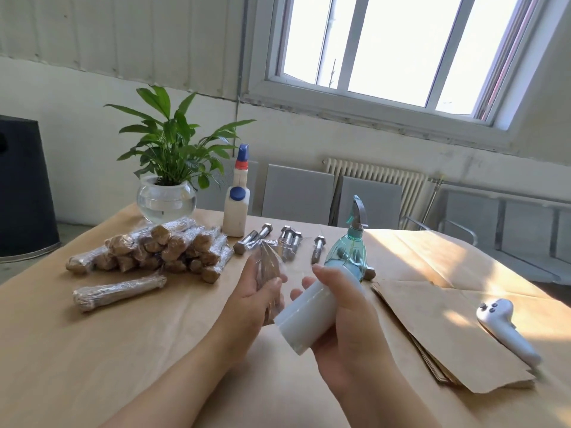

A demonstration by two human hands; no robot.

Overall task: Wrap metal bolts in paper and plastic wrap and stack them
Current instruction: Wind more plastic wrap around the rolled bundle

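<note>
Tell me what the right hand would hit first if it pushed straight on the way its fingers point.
The right hand, gripping the plastic wrap roll, has fingers pointing left toward the left hand. It would likely meet the paper-wrapped bolt held there first, though depth between them is hard to judge.

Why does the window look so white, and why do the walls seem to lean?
Head view: the window is overexposed by daylight, which also throws a bright patch on the paper-covered table; the wide-angle lens and tilted head slant the walls and radiator; the plastic wrap roll in the right hand looks slightly soft.
</note>
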